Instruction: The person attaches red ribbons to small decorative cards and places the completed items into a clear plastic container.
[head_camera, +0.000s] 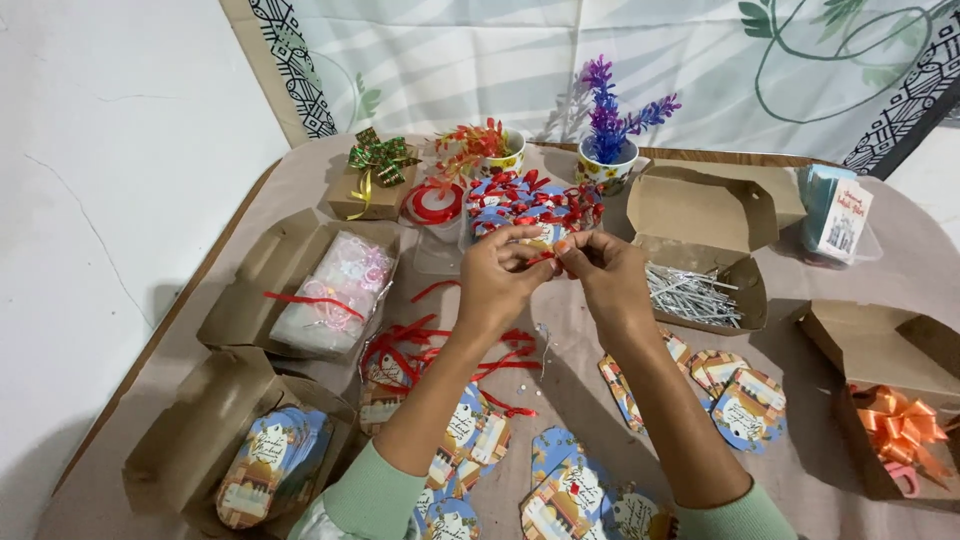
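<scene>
Cloth-covered worktop (600, 400) against a white wall and patterned curtain. Head view: left hand (500, 280) and right hand (605, 275) meet mid-worktop, each grip pinching a thin red ribbon (545, 257) on a small printed card tag (540, 238). Behind: pile of ribboned tags (525, 200), purple flower pot (610, 165). Right: open brown cardboard box (700, 230) of silver pins (690, 295). Near the forearms: loose tags (745, 405), red ribbon strands (420, 345).

Five cardboard boxes (700, 215), two flowerpots (607, 170)
</scene>
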